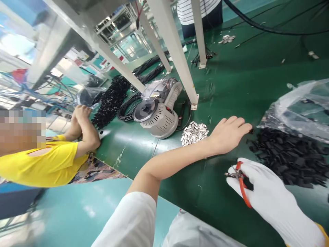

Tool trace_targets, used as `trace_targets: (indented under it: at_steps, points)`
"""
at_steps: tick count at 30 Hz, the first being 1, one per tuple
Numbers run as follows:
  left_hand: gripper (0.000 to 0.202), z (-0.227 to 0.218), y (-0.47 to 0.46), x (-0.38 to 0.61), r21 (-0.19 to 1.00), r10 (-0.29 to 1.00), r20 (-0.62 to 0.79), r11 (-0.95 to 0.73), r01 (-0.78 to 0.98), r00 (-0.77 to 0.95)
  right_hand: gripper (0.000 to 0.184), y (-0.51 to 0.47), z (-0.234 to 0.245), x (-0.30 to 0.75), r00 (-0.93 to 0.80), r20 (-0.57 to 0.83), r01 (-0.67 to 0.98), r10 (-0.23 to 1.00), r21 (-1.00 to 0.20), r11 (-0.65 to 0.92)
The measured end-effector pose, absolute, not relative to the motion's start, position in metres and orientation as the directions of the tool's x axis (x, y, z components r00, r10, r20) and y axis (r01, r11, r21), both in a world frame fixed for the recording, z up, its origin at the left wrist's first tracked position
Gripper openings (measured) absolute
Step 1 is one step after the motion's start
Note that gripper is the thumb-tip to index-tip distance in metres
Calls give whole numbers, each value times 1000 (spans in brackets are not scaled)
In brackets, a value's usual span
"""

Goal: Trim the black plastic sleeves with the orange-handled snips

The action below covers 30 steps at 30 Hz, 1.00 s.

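Note:
My bare left hand reaches over the green tabletop to the near edge of a pile of small black plastic pieces. Its fingers are bent together, and one dark piece shows at the fingertips; the thumb is hidden. In a white glove, my right hand is closed around small pliers with orange handles. Their metal jaws point left, and a short dark part with a metal end shows beside them. Under my left forearm lies a heap of small silver metal connectors.
A grey round machine stands beyond the connectors, near white frame posts. Clear plastic bags rest by the black pile. Black cables and another black heap lie left. A co-worker in a yellow shirt leans at the table.

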<state>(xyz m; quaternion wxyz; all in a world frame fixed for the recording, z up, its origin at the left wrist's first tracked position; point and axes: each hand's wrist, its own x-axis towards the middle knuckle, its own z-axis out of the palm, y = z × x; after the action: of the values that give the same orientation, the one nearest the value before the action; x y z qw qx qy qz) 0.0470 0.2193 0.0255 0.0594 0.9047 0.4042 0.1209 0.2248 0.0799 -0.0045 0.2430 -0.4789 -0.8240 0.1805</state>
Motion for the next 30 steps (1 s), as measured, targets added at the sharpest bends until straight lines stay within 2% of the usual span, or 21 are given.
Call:
trace_targets:
  at_steps: [3, 5, 8, 10, 16, 24, 27, 30]
  points:
    - [32, 35, 227, 2, 243, 835, 214, -549, 800, 508, 26, 79, -8, 224, -439, 217, 709, 872, -513, 484]
    - [31, 40, 235, -34, 224, 915, 180, -396, 890, 362, 25, 78, -6, 222, -465, 195, 706, 864, -507, 494]
    - [42, 39, 245, -72, 75, 999, 36, -16, 997, 14, 24, 78, -2, 221, -469, 178, 708, 865, -510, 489]
    - [51, 32, 247, -79, 15, 996, -13, 86, 996, -85, 25, 79, -1, 221, -460, 155, 717, 874, -515, 469]
    - [55, 21, 234, -65, -15, 995, -32, 94, 995, -95, 30, 80, -2, 223, -444, 85, 746, 892, -517, 420]
    - [50, 20, 233, -72, -51, 997, 20, 79, 996, -79, 27, 75, -7, 220, -428, 259, 700, 866, -512, 499]
    - [53, 15, 239, -72, 7, 994, 46, 102, 995, -102, 26, 75, -9, 220, -438, 291, 692, 850, -495, 526]
    - [53, 10, 248, -74, 131, 989, 67, 122, 984, -132, 25, 75, -10, 220, -443, 303, 704, 844, -466, 536]
